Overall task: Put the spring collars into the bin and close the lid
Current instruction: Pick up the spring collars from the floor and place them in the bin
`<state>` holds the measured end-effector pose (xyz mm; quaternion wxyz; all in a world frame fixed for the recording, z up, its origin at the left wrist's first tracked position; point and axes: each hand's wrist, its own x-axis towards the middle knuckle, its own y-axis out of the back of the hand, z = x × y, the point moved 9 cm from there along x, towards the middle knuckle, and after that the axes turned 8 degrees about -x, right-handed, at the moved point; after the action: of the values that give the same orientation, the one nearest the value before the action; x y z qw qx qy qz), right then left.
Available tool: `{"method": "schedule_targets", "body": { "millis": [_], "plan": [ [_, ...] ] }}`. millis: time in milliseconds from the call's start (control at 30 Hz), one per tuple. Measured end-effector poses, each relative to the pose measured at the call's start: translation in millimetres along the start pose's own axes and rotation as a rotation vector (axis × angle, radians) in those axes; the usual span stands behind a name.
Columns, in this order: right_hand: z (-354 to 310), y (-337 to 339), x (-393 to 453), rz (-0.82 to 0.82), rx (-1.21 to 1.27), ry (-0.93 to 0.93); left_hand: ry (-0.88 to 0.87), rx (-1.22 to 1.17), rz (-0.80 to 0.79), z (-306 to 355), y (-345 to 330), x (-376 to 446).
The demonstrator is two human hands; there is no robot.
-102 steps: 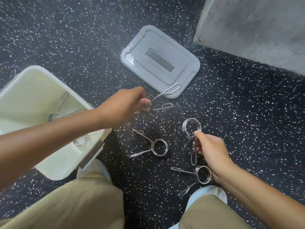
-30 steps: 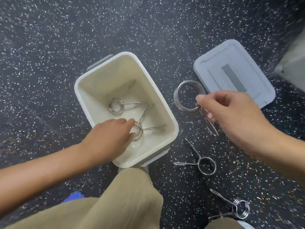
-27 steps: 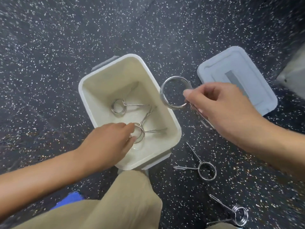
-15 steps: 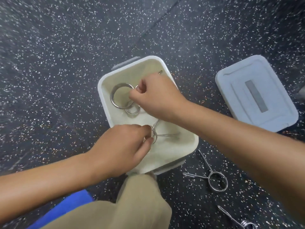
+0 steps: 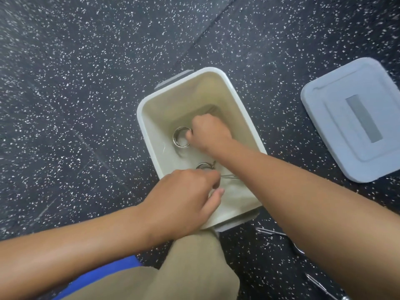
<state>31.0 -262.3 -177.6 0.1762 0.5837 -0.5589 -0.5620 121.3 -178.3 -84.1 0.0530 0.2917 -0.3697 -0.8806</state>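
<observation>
The cream bin [image 5: 141, 131] stands open on the floor in the middle of the view. My right hand [image 5: 210, 133] reaches deep inside it and grips a spring collar [image 5: 181, 137] by its handles, the coil low near the bottom. My left hand [image 5: 186, 198] is over the bin's near end. Its fingertips pinch a second spring collar [image 5: 205, 165], whose wire handles point right under my right forearm. The grey lid [image 5: 337, 135] lies flat on the floor to the right, apart from the bin.
Two more spring collars lie on the speckled black floor at lower right, partly hidden by my right arm: one [image 5: 281, 233] near the bin's corner, another [image 5: 320, 286] by the frame edge. My knee [image 5: 194, 267] in tan trousers touches the bin's near side.
My right hand has carried its collar from beside the bin over the rim and down to the bottom. My left hand stays at the near end, holding its collar.
</observation>
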Motion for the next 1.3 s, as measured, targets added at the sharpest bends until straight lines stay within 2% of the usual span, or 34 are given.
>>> {"method": "schedule_targets", "body": {
  "millis": [333, 567, 767, 967, 1200, 1300],
  "plan": [
    [-1.8, 35.8, -21.1, 0.111, -0.095, 0.106, -0.026, 0.021, -0.023, 7.8, -9.2, 1.3],
    [26.4, 97.0, -85.1, 0.188, 0.264, 0.137, -0.052, 0.041, 0.012, 24.1, 0.5, 10.2],
    [100.0, 111.9, -156.4, 0.132, 0.381, -0.001, -0.178, 0.060, -0.002, 53.9, -3.7, 21.3],
    [165.9, 72.8, -233.4, -0.011, 0.435, -0.170, -0.282, 0.102, -0.066, 83.4, -24.0, 27.2],
    [231.1, -13.6, -325.9, -0.134, 0.474, -0.417, -0.481, 0.234, -0.161, 132.1, -72.5, 30.1],
    [254.9, -54.3, -368.1, -0.184, 0.484, -0.512, -0.481, 0.305, -0.268, 141.2, -106.0, 35.4]
  ]
}}
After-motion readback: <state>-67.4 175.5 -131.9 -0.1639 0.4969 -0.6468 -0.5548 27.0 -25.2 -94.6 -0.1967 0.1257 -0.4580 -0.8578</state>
